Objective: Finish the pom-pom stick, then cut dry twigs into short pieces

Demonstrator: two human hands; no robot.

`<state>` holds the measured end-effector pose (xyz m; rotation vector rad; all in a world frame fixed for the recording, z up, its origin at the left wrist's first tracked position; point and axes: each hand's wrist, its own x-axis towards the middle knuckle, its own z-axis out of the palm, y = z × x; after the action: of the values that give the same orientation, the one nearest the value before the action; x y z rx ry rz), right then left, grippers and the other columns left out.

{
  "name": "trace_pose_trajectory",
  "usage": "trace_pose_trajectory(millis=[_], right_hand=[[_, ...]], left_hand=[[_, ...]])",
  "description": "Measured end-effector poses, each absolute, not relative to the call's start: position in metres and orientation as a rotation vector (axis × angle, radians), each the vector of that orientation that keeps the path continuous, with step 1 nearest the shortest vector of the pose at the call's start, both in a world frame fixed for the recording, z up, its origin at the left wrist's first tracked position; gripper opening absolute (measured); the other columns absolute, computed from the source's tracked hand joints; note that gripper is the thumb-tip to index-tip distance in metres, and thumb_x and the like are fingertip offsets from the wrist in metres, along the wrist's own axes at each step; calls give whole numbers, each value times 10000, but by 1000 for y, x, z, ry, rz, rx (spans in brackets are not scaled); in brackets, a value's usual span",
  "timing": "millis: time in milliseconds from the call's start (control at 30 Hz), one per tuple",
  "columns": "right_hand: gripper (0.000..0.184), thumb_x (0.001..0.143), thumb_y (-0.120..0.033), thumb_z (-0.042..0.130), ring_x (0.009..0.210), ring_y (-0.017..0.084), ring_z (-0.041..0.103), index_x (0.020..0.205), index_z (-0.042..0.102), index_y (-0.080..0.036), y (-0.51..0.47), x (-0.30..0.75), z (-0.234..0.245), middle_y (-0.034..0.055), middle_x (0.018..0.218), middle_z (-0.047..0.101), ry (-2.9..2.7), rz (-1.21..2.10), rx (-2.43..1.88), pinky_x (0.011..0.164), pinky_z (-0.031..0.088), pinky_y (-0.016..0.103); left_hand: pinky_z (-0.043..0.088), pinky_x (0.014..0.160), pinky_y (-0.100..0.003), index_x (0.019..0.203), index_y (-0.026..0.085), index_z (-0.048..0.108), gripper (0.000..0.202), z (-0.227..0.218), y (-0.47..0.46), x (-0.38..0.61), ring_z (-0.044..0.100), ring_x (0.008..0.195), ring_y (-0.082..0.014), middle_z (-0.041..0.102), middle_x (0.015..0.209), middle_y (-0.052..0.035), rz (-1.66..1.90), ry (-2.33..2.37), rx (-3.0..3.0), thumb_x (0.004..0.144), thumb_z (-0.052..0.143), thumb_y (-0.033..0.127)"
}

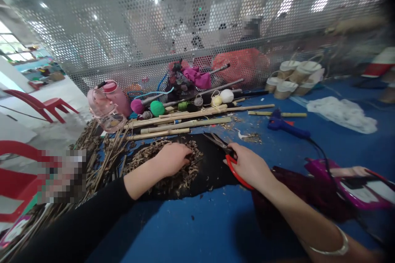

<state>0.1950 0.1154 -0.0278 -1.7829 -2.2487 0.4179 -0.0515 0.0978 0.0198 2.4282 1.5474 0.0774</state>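
My right hand (249,165) is closed around the red handles of a pair of scissors (224,150) whose dark blades lie open over a black cloth (212,168) on the blue table. My left hand (172,158) rests on the same cloth with fingers curled into a heap of dry brown shavings (173,178); what it grips is hidden. A silver bangle (335,248) circles my right wrist.
Bamboo sticks (185,125), yarn balls (157,108) and a pink water bottle (106,104) lie behind the cloth. A blue glue gun (285,125), white cloth (341,113) and paper cups (293,76) sit right. Perforated metal screen (185,28) backs the table. Red chairs (40,104) stand left.
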Motion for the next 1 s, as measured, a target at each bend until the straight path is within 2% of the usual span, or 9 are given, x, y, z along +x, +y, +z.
trace_pose_trajectory(millis=[133, 200, 367, 533, 700, 800, 867, 933, 1000], right_hand=[[357, 802, -333, 524, 915, 271, 597, 1129, 519, -192, 117, 195, -30, 111, 968, 645, -2287, 408, -1795, 677, 398, 320], [363, 812, -340, 511, 936, 272, 596, 1142, 516, -187, 118, 195, -30, 117, 996, 643, -2303, 383, -1809, 686, 398, 318], [325, 826, -338, 497, 919, 268, 609, 1109, 529, -181, 115, 193, -27, 112, 1002, 652, -2305, 321, -1830, 654, 391, 305], [334, 823, -344, 505, 907, 266, 613, 1112, 530, -180, 114, 194, -27, 115, 1013, 656, -2312, 292, -1854, 632, 377, 292], [344, 804, -379, 536, 844, 251, 614, 1087, 536, -183, 114, 194, -21, 101, 937, 655, -2248, 348, -1817, 615, 385, 284], [383, 798, -487, 533, 694, 200, 595, 1053, 517, -201, 106, 191, -10, 45, 772, 625, -2097, 564, -1708, 578, 397, 267], [421, 807, -578, 475, 595, 156, 554, 1022, 495, -216, 95, 188, -1, 7, 708, 575, -1992, 820, -1570, 530, 400, 249], [474, 828, -648, 359, 510, 122, 502, 1012, 471, -226, 80, 185, 7, -14, 694, 528, -1912, 1118, -1438, 457, 383, 230], [517, 834, -681, 276, 454, 102, 452, 1014, 454, -231, 64, 182, 15, -30, 670, 482, -1900, 1380, -1342, 407, 359, 217]], left_hand=[[399, 937, -383, 1120, 205, 610, 348, 24, 91, -50, 554, 1059, -278, 617, 1136, -118, 322, 1542, 2379, 805, 574, 348], [385, 952, -387, 1119, 205, 614, 334, 27, 93, -44, 539, 1066, -269, 601, 1146, -117, 368, 1650, 2370, 835, 531, 359], [410, 886, -430, 935, 213, 691, 243, 26, 95, -25, 533, 999, -285, 619, 998, -96, -20, 1686, 2573, 789, 592, 380], [422, 849, -429, 872, 212, 703, 146, 10, 92, -27, 544, 954, -282, 632, 959, -92, -91, 1765, 2596, 769, 613, 260], [422, 877, -393, 781, 194, 701, 116, 5, 90, -34, 545, 983, -257, 641, 996, -86, 309, 1754, 2506, 763, 588, 212], [417, 901, -369, 733, 176, 676, 103, 15, 78, -35, 547, 1012, -240, 646, 1010, -90, 759, 1722, 2400, 751, 574, 183], [464, 789, -334, 715, 175, 648, 106, 22, 68, -36, 601, 833, -199, 672, 833, -65, 980, 1737, 2129, 761, 559, 209], [473, 613, -281, 700, 173, 617, 121, 25, 58, -37, 584, 600, -151, 646, 644, -26, 1086, 1706, 1710, 758, 560, 262], [452, 523, -243, 684, 162, 593, 137, 21, 52, -39, 555, 505, -125, 625, 573, -12, 1143, 1603, 1320, 726, 589, 292]])
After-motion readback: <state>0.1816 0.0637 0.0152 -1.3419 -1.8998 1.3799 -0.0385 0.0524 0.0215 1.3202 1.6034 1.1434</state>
